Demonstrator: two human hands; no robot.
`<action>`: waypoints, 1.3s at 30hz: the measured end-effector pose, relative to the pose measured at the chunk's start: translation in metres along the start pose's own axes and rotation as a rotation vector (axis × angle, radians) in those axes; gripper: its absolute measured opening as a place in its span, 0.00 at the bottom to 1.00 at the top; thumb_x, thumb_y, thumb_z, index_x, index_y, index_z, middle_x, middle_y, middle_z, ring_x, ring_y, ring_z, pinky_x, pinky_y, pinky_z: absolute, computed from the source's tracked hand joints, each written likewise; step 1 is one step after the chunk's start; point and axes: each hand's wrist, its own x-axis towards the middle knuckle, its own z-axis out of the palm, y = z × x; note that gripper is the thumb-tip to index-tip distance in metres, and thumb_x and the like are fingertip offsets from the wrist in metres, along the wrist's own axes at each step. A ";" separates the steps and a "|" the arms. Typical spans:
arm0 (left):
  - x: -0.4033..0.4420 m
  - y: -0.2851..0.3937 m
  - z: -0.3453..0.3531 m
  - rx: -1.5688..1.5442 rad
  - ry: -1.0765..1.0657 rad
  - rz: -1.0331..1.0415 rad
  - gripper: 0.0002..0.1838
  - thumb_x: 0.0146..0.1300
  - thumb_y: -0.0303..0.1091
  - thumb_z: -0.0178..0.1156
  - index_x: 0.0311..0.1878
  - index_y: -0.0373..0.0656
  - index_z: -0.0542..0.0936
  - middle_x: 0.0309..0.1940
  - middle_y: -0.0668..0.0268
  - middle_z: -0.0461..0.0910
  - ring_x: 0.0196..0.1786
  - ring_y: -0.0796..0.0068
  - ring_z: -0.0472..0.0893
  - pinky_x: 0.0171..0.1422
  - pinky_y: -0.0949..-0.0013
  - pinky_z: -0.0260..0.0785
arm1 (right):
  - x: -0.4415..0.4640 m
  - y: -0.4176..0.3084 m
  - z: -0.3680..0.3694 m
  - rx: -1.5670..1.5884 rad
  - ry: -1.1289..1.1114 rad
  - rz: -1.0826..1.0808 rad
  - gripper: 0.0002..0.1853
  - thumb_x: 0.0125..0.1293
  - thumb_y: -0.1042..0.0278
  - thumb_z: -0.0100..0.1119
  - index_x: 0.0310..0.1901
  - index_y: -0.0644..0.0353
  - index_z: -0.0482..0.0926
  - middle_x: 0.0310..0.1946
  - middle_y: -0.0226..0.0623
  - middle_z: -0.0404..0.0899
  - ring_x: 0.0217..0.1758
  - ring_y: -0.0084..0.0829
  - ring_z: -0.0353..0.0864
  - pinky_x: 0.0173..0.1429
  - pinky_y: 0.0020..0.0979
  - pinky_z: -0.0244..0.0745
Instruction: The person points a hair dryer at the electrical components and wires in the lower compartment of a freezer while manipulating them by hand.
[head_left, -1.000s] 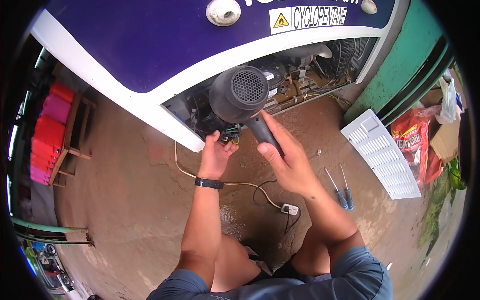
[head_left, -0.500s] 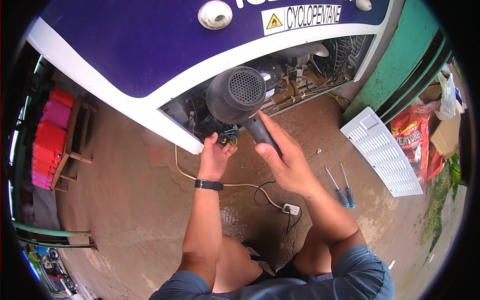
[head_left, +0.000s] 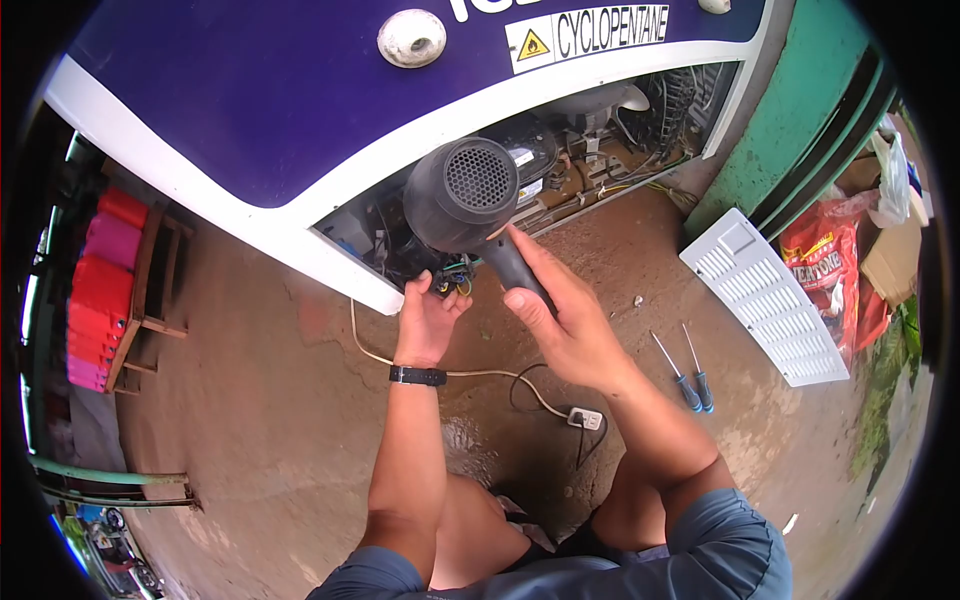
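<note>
My right hand is closed around the handle of a black hair dryer, its round grille facing up toward me. The dryer's outlet end points toward the open lower bay of a blue and white freezer. Just below the dryer, my left hand pinches a small black electrical part with coloured wires at the bay's edge. Part of that piece is hidden by my fingers. Inside the bay, a black compressor shows behind the dryer, with pipes and wiring to its right.
On the wet floor lie a white extension socket with a plugged-in black cord and two screwdrivers. A grey slotted panel rests at right by a red bag. Red and pink items sit by a wooden frame at left.
The view has shifted slightly, so the freezer sits a little lower and further left. Both hands keep their holds, and the hair dryer stays over the bay.
</note>
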 end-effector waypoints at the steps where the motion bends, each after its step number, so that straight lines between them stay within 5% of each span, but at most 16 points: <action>1: 0.001 0.000 -0.003 0.002 -0.002 -0.002 0.20 0.75 0.50 0.59 0.54 0.41 0.80 0.35 0.68 0.81 0.36 0.73 0.77 0.54 0.60 0.75 | 0.000 0.001 0.000 0.000 0.003 0.000 0.34 0.80 0.60 0.61 0.80 0.65 0.63 0.63 0.56 0.78 0.63 0.50 0.81 0.67 0.39 0.74; 18: -0.002 0.002 0.001 0.015 -0.035 0.014 0.23 0.73 0.50 0.61 0.59 0.42 0.78 0.44 0.67 0.83 0.35 0.75 0.75 0.53 0.59 0.76 | -0.001 -0.003 -0.003 0.000 -0.010 -0.004 0.32 0.80 0.61 0.59 0.79 0.66 0.63 0.60 0.55 0.79 0.61 0.50 0.82 0.66 0.40 0.75; 39: -0.003 0.003 0.002 0.017 -0.060 0.006 0.23 0.74 0.51 0.60 0.58 0.40 0.78 0.40 0.67 0.82 0.34 0.75 0.74 0.53 0.60 0.75 | -0.001 -0.004 -0.004 -0.018 -0.012 -0.001 0.33 0.80 0.61 0.60 0.79 0.65 0.63 0.64 0.57 0.77 0.65 0.52 0.81 0.69 0.41 0.74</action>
